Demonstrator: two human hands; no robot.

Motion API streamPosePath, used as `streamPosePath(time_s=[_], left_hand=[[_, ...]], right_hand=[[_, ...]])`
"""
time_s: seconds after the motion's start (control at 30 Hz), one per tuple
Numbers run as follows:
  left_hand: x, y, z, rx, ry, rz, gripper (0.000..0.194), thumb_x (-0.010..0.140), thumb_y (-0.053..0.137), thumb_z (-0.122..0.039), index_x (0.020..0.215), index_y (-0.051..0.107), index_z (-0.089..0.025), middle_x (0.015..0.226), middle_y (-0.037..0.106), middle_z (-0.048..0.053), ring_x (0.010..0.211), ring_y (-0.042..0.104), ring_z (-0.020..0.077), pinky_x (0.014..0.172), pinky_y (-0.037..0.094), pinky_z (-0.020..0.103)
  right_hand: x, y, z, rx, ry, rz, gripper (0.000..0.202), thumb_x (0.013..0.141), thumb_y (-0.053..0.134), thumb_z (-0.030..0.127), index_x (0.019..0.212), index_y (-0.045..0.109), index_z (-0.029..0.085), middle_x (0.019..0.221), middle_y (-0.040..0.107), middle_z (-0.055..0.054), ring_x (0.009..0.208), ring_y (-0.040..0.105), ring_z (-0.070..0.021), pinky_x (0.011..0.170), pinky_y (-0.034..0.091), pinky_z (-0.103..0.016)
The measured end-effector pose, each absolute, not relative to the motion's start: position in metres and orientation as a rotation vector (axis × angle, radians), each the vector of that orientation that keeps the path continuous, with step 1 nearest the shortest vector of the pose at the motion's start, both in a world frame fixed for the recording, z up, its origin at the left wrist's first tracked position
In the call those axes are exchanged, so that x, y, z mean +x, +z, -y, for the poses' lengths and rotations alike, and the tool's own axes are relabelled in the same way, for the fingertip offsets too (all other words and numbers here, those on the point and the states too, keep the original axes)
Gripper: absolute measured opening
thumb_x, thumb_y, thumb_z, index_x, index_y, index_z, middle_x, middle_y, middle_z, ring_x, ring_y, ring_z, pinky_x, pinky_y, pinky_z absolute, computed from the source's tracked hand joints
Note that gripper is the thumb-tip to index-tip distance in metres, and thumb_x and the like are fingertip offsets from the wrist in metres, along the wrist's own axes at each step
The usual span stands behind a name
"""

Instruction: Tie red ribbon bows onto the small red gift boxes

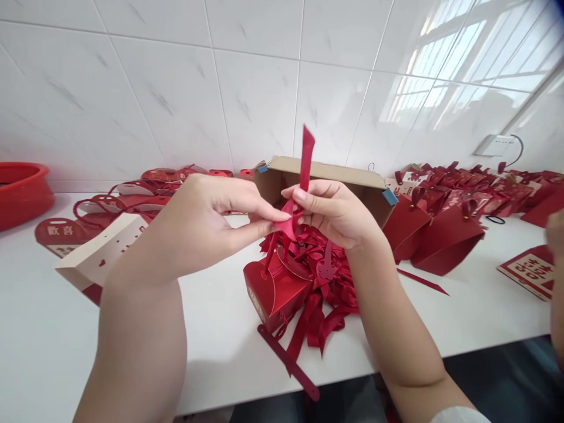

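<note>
White bench [211, 358] across lower frame. Left hand [233, 214] left of center, right hand [332, 211] right of center. Red box [285, 291] on bench, center, just below hands. Red ribbon [305, 170] at center, end sticking up, both grips pinched on it.

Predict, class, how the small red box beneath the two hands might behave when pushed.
The small red box is probably light for its size, since it looks made of folded card. Its flat sides suggest sliding or tipping rather than rolling. The ribbon, running up from its top to the left hand and right hand, might check its travel.
</note>
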State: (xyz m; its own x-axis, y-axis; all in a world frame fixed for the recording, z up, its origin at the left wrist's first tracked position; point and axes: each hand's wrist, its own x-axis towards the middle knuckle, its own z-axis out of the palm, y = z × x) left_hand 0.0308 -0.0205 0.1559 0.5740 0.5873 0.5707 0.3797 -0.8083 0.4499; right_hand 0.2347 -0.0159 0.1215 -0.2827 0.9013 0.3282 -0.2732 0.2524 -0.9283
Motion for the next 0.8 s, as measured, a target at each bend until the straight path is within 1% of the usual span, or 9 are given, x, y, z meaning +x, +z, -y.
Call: streamPosePath(time_s=[0.1,0.2,0.3,0.4,0.47,0.53,0.63,0.7,0.8], left_hand=[[0.033,0.154,0.017,2.562,0.964,-0.842,0.013,0.078,0.065,-0.03,0.085,0.076,-0.032,0.084,0.072,-0.003,0.078,0.065,0.0175,0.072,0.05,0.027],[0.036,0.153,0.013,2.568,0.873,-0.891,0.014,0.077,0.065,-0.031,0.085,0.076,-0.032,0.095,0.071,-0.004,0.086,0.065,0.0189,0.077,0.051,0.027],[0.037,0.154,0.012,2.491,0.729,-0.994,0.017,0.078,0.062,-0.033,0.088,0.075,-0.031,0.085,0.071,-0.003,0.075,0.064,0.0172,0.065,0.051,0.026],[0.036,0.159,0.014,2.403,0.552,-1.043,0.02,0.081,0.058,-0.036,0.09,0.073,-0.026,0.073,0.069,-0.001,0.063,0.061,0.0157,0.052,0.047,0.025],[0.035,0.161,0.016,2.356,0.518,-1.018,0.02,0.08,0.059,-0.035,0.089,0.073,-0.024,0.076,0.069,0.0,0.066,0.062,0.016,0.055,0.049,0.025],[0.034,0.162,0.016,2.3,0.541,-0.967,0.017,0.079,0.059,-0.031,0.088,0.07,-0.022,0.081,0.07,0.001,0.072,0.064,0.0165,0.062,0.052,0.025],[0.034,0.159,0.013,2.21,0.599,-0.91,0.016,0.08,0.058,-0.027,0.094,0.063,-0.022,0.087,0.069,0.001,0.083,0.066,0.0173,0.07,0.054,0.027],[0.033,0.155,0.01,2.165,0.633,-0.912,0.019,0.082,0.056,-0.025,0.1,0.057,-0.022,0.089,0.069,0.002,0.085,0.066,0.0178,0.07,0.054,0.028],[0.034,0.15,0.006,2.146,0.653,-0.917,0.022,0.083,0.052,-0.021,0.105,0.053,-0.022,0.088,0.068,0.003,0.08,0.066,0.0175,0.066,0.054,0.029]], right_hand=[[0.236,0.122,0.018,-0.604,1.275,1.472,0.012,0.073,0.075,0.03,0.08,0.072,0.02,0.078,0.069,0.001,0.071,0.066,-0.0117,0.069,0.055,-0.026],[0.237,0.123,0.02,-0.598,1.212,1.564,0.01,0.072,0.076,0.025,0.076,0.07,0.019,0.077,0.069,0.001,0.071,0.065,-0.012,0.069,0.054,-0.026],[0.238,0.125,0.023,-0.67,1.119,1.662,0.009,0.071,0.075,0.022,0.075,0.069,0.018,0.075,0.068,0.0,0.07,0.063,-0.0121,0.064,0.052,-0.025],[0.24,0.126,0.025,-0.691,0.986,1.725,0.004,0.071,0.072,0.016,0.072,0.069,0.016,0.077,0.066,0.0,0.068,0.061,-0.0116,0.06,0.051,-0.024],[0.241,0.126,0.026,-0.673,0.894,1.765,0.006,0.07,0.07,0.011,0.069,0.068,0.016,0.078,0.065,-0.001,0.069,0.061,-0.012,0.062,0.051,-0.025],[0.241,0.126,0.026,-0.666,0.788,1.823,0.009,0.068,0.067,0.007,0.068,0.068,0.016,0.079,0.064,-0.001,0.071,0.062,-0.0127,0.064,0.052,-0.026],[0.241,0.126,0.026,-0.697,0.591,1.891,0.017,0.068,0.062,0.001,0.069,0.069,0.016,0.081,0.064,-0.002,0.073,0.061,-0.013,0.064,0.052,-0.025],[0.24,0.125,0.026,-0.708,0.475,1.916,0.022,0.067,0.058,-0.002,0.069,0.069,0.016,0.081,0.065,-0.002,0.073,0.061,-0.0129,0.062,0.05,-0.025],[0.238,0.124,0.026,-0.672,0.348,1.966,0.026,0.067,0.054,-0.004,0.068,0.068,0.017,0.082,0.065,-0.002,0.072,0.061,-0.013,0.06,0.049,-0.024]])
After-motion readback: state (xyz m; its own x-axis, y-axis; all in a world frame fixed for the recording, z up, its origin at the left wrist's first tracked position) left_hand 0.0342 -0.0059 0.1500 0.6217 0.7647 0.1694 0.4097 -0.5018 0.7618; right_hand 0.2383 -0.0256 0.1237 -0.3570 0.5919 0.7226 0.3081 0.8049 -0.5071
